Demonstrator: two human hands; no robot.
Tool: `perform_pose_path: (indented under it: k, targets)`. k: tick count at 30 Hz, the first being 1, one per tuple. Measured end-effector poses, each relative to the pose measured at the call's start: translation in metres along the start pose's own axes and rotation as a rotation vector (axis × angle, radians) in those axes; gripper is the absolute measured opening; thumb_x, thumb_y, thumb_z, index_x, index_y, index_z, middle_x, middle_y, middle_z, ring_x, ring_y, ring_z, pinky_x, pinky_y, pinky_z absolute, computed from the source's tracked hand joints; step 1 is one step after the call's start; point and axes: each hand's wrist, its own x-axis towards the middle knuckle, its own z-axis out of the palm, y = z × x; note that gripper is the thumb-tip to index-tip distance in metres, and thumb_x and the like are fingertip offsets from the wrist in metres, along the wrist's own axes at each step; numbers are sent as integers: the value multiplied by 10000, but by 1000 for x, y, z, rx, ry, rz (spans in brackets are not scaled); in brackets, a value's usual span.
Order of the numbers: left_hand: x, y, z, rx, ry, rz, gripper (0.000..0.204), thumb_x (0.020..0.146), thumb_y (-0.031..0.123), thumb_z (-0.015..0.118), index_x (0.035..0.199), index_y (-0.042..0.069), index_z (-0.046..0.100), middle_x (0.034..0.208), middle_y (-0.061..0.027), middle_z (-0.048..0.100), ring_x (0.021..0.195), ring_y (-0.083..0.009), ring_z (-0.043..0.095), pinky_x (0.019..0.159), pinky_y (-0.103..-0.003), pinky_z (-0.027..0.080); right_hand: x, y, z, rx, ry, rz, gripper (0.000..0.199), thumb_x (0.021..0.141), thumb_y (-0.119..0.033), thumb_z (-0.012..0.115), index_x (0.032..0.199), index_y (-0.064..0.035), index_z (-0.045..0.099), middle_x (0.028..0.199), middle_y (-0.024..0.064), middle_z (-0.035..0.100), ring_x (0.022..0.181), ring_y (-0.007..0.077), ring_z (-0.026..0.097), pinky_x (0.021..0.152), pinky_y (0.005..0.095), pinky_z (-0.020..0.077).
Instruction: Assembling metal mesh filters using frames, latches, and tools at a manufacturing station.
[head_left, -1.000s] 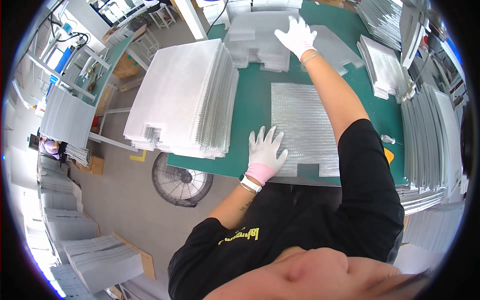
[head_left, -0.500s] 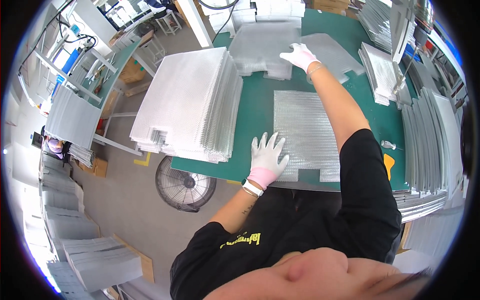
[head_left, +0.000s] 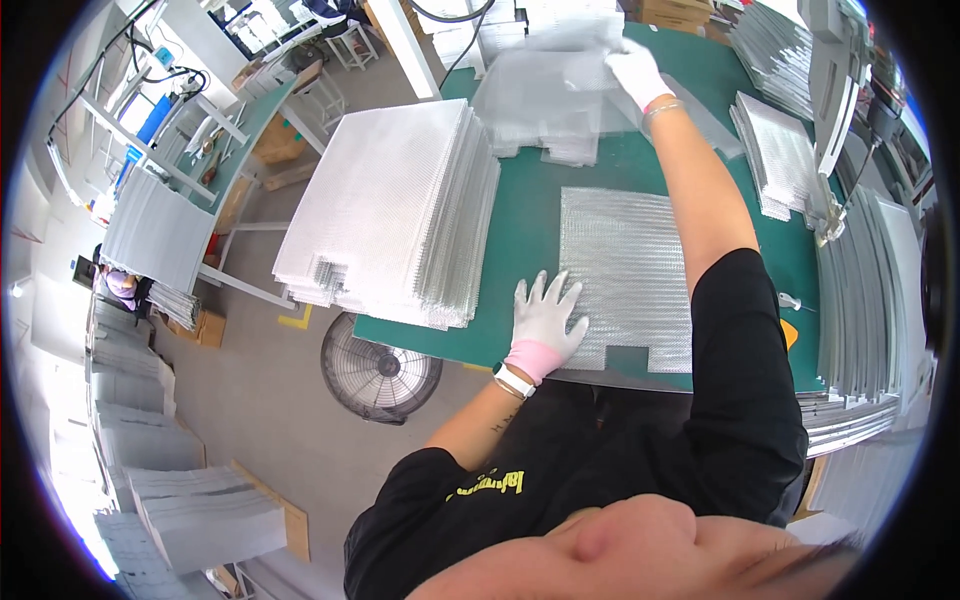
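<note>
Mesh panel (head_left: 625,270) lies flat on the green table (head_left: 525,250), pinned at its near-left corner by the left hand (head_left: 545,320) — fingers spread wide, pressing to steady it. Far off, the right hand (head_left: 632,70) pinches a translucent sheet (head_left: 545,95) — lifting it from its pile.

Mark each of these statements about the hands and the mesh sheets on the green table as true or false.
1. The left hand lies flat on the mesh sheet on the green table. True.
2. The right hand rests in the person's lap. False: it reaches to the far end, gripping a translucent sheet.
3. Both hands are bare. False: both wear white gloves.
4. A tall stack of mesh sheets sits left of the flat sheet. True.
5. A round fan stands on the table. False: it is on the floor, below the table edge.
</note>
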Motion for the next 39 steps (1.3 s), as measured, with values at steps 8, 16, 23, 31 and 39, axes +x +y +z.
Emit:
perform_pose_path:
  k: [8, 16, 23, 31, 39]
  targets:
    - [0, -1, 3, 20, 6, 0, 566, 896, 414, 565, 1391, 143, 523, 1492, -137, 416, 1404, -390, 333, 1172, -571, 180, -37, -24, -48, 329, 178, -84, 392, 908, -44, 645, 1298, -22, 609, 1223, 54, 665, 1122, 109, 584, 980, 244, 444]
    - [1, -7, 4, -36, -44, -4, 628, 863, 462, 596, 1404, 152, 515, 1512, -141, 391, 1429, -383, 289, 1185, -558, 150, -156, -56, -89, 755, 256, -59, 446, 937, -29, 614, 1367, 2, 500, 1285, 85, 582, 1118, 160, 579, 1015, 316, 466]
    - [-2, -26, -18, -507, 363, 12, 613, 974, 442, 478, 1421, 22, 462, 1483, -193, 430, 1415, -412, 319, 1181, -496, 227, -350, -76, -96, 745, 388, 116, 370, 937, -26, 583, 1303, -3, 531, 1120, 56, 589, 951, 141, 566, 883, 272, 467]
    - [-57, 48, -55, -579, 420, -149, 821, 805, 174, 763, 1456, -79, 332, 1178, -225, 638, 1034, -280, 658, 886, -341, 523, -448, -113, -77, -117, 223, 134, 342, 849, 53, 588, 1186, 4, 626, 1088, 129, 613, 889, 189, 596, 775, 269, 492]
    - [-42, 39, -40, -333, 72, -275, 823, 805, 265, 740, 1441, -80, 346, 704, -152, 604, 625, -311, 621, 608, -394, 510, -440, -106, -73, -342, 46, 241, 417, 792, -113, 700, 1193, -15, 640, 1143, 193, 637, 1022, 346, 639, 862, 365, 522]
